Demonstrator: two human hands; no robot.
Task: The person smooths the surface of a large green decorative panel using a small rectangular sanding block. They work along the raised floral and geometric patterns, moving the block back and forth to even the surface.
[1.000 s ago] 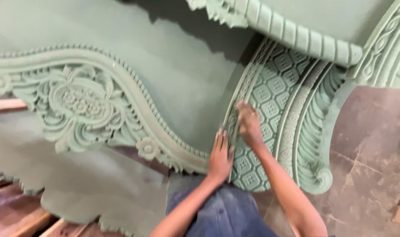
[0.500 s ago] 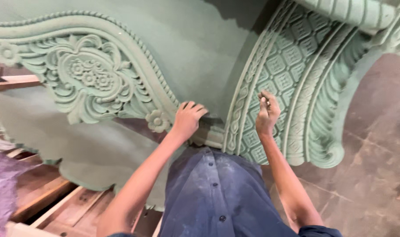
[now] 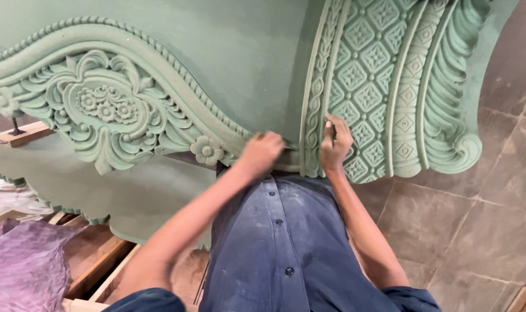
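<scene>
Two bare hands work at the lower edge of a large green carved panel, which fills the upper part of the head view and stands over a grey stone floor; our left hand rests on the plain border just beside the beaded moulding, its fingers curled under in a loose fist against the surface, and we cannot tell whether anything lies inside that grip; our right hand sits just to its right, on the edge of the diamond-lattice band, fingers pinched narrow around a thin dark tool whose kind is too small to make out; the tool's upper end touches the lattice close to the slender vine strip that separates lattice from plain field; both hands are near each other but apart; left of them we see a floral scroll carving with a small rosette at its lower end; right of the lattice runs a feathered leaf border ending in a curl; below the hands hangs our dusty blue buttoned shirt; at lower left lie wooden slats and a crumpled purple sheet.
</scene>
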